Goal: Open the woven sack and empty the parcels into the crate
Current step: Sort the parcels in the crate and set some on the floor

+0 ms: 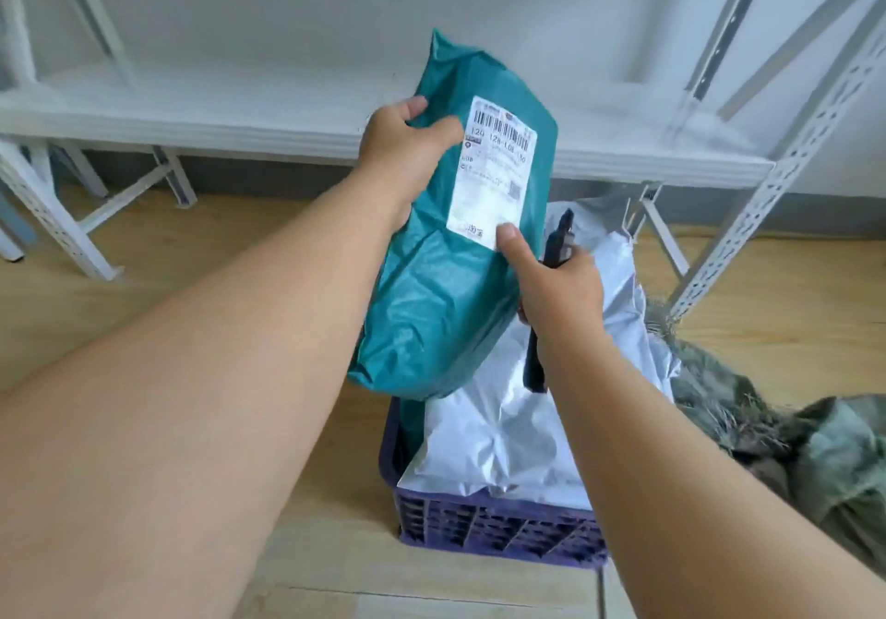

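Observation:
A teal parcel with a white shipping label hangs upright above the blue-purple plastic crate. My left hand grips its upper left edge. My right hand holds the parcel's right edge with the thumb on the label, and its fingers also grip a dark handheld device. Several white-grey parcels lie heaped in the crate, up past its rim. The green-grey woven sack lies crumpled on the floor to the right of the crate.
A white metal shelf rack stands just behind the crate, its low shelf at parcel height. Perforated uprights slant down at the right, close to the crate. Wooden floor spreads to the left and in front.

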A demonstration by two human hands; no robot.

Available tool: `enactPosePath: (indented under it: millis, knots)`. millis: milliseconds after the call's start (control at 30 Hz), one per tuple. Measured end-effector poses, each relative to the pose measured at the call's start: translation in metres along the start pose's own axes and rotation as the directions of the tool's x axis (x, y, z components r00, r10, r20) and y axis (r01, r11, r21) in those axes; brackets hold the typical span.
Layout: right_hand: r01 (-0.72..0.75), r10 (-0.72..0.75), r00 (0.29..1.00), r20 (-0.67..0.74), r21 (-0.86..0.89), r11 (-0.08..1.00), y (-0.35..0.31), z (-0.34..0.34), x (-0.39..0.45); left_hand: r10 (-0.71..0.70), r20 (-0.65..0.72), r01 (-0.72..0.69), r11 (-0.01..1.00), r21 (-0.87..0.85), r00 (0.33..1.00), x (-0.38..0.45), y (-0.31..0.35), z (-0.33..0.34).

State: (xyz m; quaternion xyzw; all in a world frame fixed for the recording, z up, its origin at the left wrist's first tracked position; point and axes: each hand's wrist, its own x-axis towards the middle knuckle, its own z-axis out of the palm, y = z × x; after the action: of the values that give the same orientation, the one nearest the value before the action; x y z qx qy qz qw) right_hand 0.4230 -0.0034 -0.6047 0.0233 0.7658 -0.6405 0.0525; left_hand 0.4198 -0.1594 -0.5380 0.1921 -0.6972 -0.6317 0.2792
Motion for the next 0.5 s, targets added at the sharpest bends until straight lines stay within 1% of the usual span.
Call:
enactPosePath:
  millis: [33, 67, 100, 133, 167, 200, 267, 300, 333, 367, 400, 433, 467, 500]
  knots:
    - [0.005, -0.006, 0.999, -0.039, -0.044, 0.999, 0.002, -0.013, 0.007, -0.031, 0.045, 0.032, 0.999, -0.015, 0.999, -0.002, -0.009, 0.011]
    - [0.003, -0.01, 0.997, -0.071, -0.093, 0.996, 0.004, -0.024, 0.013, -0.074, 0.068, 0.071, 0.997, 0.039, 0.995, -0.004, -0.019, 0.021]
    - [-0.007, -0.006, 0.996, -0.085, -0.151, 0.989, 0.007, -0.033, 0.02, -0.122, 0.08, 0.107, 0.981, 0.161, 0.989, -0.008, -0.028, 0.029]
    - [-0.025, 0.007, 0.996, -0.083, -0.217, 0.976, 0.01, -0.039, 0.026, -0.167, 0.072, 0.133, 0.932, 0.338, 0.983, -0.01, -0.041, 0.035]
    - [-0.04, 0.018, 0.997, -0.079, -0.285, 0.958, 0.015, -0.043, 0.03, -0.184, 0.054, 0.13, 0.848, 0.513, 0.981, -0.015, -0.054, 0.04]
    - [-0.036, 0.009, 0.997, -0.08, -0.338, 0.94, 0.019, -0.044, 0.033, -0.167, 0.063, 0.09, 0.768, 0.634, 0.984, -0.021, -0.066, 0.043]
    - [0.056, -0.086, 0.994, -0.065, -0.378, 0.924, 0.028, -0.041, 0.034, -0.125, 0.157, -0.027, 0.693, 0.72, 0.98, -0.036, -0.086, 0.046]
    - [0.13, -0.154, 0.988, -0.028, -0.394, 0.91, 0.031, -0.037, 0.033, -0.127, 0.198, -0.066, 0.661, 0.747, 0.972, -0.041, -0.096, 0.047]
    - [0.202, -0.207, 0.978, 0.035, -0.429, 0.88, 0.036, -0.032, 0.031, -0.142, 0.213, -0.08, 0.622, 0.779, 0.967, -0.045, -0.109, 0.047]
    - [0.256, -0.23, 0.967, 0.114, -0.477, 0.841, 0.043, -0.026, 0.03, -0.16, 0.207, -0.08, 0.573, 0.816, 0.965, -0.049, -0.12, 0.047]
    - [0.288, -0.22, 0.957, 0.189, -0.534, 0.795, 0.052, -0.021, 0.03, -0.194, 0.2, -0.075, 0.51, 0.857, 0.961, -0.052, -0.13, 0.046]
    - [0.298, -0.184, 0.952, 0.246, -0.595, 0.747, 0.062, -0.018, 0.031, -0.236, 0.203, -0.087, 0.424, 0.901, 0.95, -0.056, -0.136, 0.045]
    - [0.293, -0.14, 0.95, 0.279, -0.649, 0.702, 0.071, -0.016, 0.032, -0.29, 0.214, -0.11, 0.337, 0.935, 0.933, -0.058, -0.14, 0.043]
    - [0.285, -0.107, 0.951, 0.291, -0.687, 0.669, 0.078, -0.015, 0.032, -0.325, 0.23, -0.138, 0.283, 0.949, 0.917, -0.06, -0.14, 0.04]
